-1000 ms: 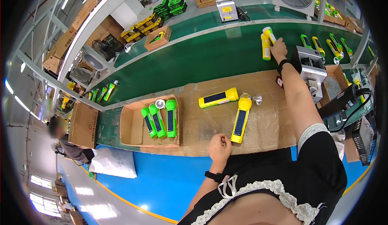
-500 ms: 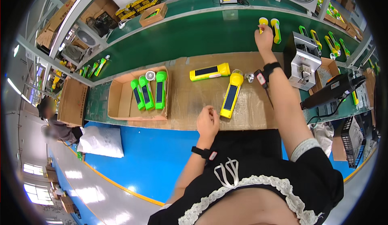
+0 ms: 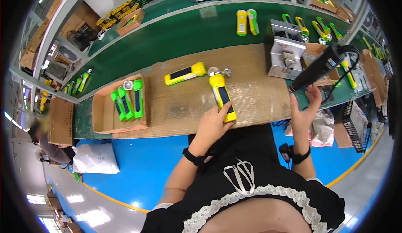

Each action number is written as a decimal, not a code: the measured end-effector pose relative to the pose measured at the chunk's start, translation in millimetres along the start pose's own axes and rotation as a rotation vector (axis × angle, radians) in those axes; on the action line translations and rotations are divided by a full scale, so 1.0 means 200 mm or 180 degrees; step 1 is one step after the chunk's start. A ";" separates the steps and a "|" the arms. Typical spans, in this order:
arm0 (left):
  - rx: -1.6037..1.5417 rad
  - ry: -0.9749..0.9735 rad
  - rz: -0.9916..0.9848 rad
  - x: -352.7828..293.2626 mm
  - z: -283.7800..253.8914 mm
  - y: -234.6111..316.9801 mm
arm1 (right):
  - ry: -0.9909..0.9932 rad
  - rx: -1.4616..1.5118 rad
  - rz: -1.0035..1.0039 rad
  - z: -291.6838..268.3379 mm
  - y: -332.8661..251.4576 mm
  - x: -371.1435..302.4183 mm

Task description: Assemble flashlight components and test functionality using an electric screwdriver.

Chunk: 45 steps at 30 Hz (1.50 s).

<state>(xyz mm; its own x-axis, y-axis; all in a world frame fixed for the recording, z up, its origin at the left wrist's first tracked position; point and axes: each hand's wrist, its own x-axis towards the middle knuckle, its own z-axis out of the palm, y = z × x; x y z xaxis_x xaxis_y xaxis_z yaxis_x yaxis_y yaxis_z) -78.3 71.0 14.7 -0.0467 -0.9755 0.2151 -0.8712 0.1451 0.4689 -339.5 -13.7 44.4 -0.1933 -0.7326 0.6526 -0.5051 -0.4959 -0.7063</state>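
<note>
L hand [image 3: 212, 125] has fingers on the near end of a yellow torch [image 3: 223, 94] lying on cardboard [image 3: 259, 95]; can't tell if it's gripped. R hand [image 3: 305, 109] open, fingers spread, just below blk driver [image 3: 319, 66]; contact unclear. Risks: a shove fwd on torch might knock the shiny reflector [image 3: 227, 72] by its head, poss. scratching it; a careless R reach could bump driver's tip.

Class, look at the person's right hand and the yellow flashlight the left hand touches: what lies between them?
In the head view, no object lies between the right hand and yellow flashlight: the stretch is mostly bare brown cardboard.
</note>
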 end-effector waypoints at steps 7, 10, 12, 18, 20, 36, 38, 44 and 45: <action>0.0415 -0.0434 0.0365 0.24 0.14 0.10 | -0.0438 0.1867 0.0163 0.14 0.18 0.42; 0.0383 -0.0236 0.0419 0.33 0.19 0.13 | -0.0913 0.2282 0.0130 0.17 0.16 0.52; 0.0397 0.0622 0.0533 0.37 0.23 0.15 | -0.0700 0.2388 0.0081 0.19 0.16 0.58; 0.0186 0.0772 0.0368 0.46 0.28 0.12 | -0.0099 0.2663 0.0052 0.26 0.13 0.72; 0.0271 0.0750 0.0414 0.48 0.24 0.10 | -0.0137 0.2681 0.0086 0.29 0.18 0.73; 0.0613 0.0549 0.0079 0.30 0.20 0.04 | -0.1004 0.3645 0.0308 0.24 0.05 0.39; 0.0581 0.0701 0.0021 0.27 0.22 0.06 | -0.1027 0.3738 0.0145 0.25 0.00 0.29; 0.0421 0.0933 -0.0051 0.25 0.24 0.06 | -0.1257 0.3589 0.0130 0.34 -0.04 0.17; 0.0419 0.0938 -0.0082 0.25 0.24 0.05 | -0.1287 0.3596 0.0140 0.34 -0.03 0.16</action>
<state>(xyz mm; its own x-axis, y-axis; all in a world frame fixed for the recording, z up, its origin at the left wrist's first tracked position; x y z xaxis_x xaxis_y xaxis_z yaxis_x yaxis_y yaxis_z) -113.8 15.5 -10.7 0.1030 -0.8859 0.4524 -0.9269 0.0795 0.3667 -284.6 -65.5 50.4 0.1884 -0.7523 0.6313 0.5577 -0.4472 -0.6993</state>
